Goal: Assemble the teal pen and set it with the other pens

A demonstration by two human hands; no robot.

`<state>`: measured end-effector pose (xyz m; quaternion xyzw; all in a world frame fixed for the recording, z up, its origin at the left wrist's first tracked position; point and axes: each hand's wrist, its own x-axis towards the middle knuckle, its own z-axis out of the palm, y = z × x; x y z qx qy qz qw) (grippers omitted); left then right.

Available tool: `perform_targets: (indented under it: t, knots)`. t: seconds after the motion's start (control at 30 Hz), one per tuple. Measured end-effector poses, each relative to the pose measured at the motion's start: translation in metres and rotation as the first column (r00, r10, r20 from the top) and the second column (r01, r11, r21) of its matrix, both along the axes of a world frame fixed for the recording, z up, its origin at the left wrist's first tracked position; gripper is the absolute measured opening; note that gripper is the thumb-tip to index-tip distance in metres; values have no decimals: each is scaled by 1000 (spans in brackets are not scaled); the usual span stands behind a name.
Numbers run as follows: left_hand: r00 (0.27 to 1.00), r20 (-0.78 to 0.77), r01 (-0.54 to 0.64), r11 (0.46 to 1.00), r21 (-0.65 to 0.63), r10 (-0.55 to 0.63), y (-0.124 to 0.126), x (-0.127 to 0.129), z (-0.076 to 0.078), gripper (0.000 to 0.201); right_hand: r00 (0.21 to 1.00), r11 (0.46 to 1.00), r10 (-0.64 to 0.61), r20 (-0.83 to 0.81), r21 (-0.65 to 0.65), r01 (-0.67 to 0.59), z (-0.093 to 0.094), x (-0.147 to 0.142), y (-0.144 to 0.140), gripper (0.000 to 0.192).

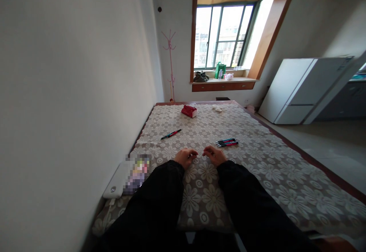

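Three pens (227,142) lie bunched side by side on the surface (257,156), just beyond and to the right of the right hand (214,155); not touched. A fourth pen (170,134) lies alone, angled, well beyond the left hand (185,157). All look slim, dark-barrelled with red or pink sections. Judged light, stiff, smooth plastic, apt to roll on the cloth; best pinched mid-barrel, one at a time from the bunch.

Both hands rest low on the lace-patterned cloth, knuckles up, near each other but apart. Fingers of each are curled inward; whether anything small sits between the fingertips cannot be told.

Also present: red box (189,111) at the far end, crumpled white item (218,108) near it, white device (118,181) at the left edge by the wall.
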<state>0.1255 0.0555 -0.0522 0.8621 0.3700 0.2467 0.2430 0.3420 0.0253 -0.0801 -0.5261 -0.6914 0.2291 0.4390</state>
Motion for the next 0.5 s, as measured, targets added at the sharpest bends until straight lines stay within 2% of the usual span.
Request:
perform_targets:
  t: [0.13,0.5]
  knots:
    - [999,-14,-47,999,11,48,1,-1,-1,21,1000,1000,-2,-17,0,2,-1,0,0,17]
    - [997,-20,-68,997,25,68,-1,-1,2,21,999,999,38,-36,7,-38,2,-2,-2,19]
